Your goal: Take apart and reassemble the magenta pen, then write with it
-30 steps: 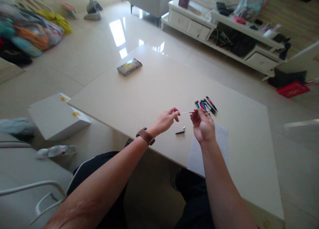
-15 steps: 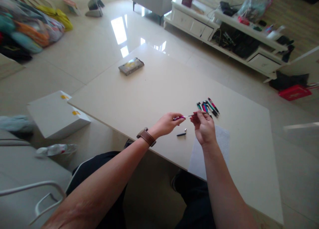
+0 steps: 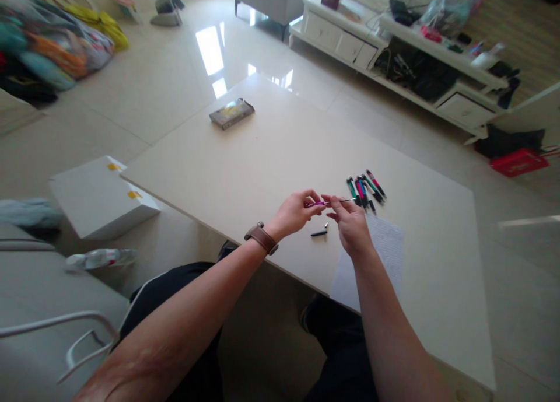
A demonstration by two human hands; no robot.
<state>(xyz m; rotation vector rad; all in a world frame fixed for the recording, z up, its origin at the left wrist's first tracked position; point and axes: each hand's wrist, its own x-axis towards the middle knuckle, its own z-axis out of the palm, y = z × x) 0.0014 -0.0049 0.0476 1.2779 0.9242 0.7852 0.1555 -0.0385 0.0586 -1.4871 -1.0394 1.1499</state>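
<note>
Seated at a pale table, I hold both hands just above its near half. My left hand, a brown watch on its wrist, pinches the pink barrel between thumb and fingertips; most of that piece is hidden inside the grip, so I cannot tell its full length. My right hand meets it from the other side, fingers closed on a thin refill that runs out toward the right, its far tip lost against the pens behind it. Whether refill and barrel already join is too small to make out.

Below the hands, on the tabletop, lie a short black part and, just beside it, a tiny metal bit, too small to identify. A row of pens, green, red, blue and black, lies just beyond my right hand. A sheet of paper sits under my right wrist, its lower part hanging over the near edge and partly covered by my forearm. A small packet rests far across the table, its print unreadable. A white box stands on the floor to the left.
</note>
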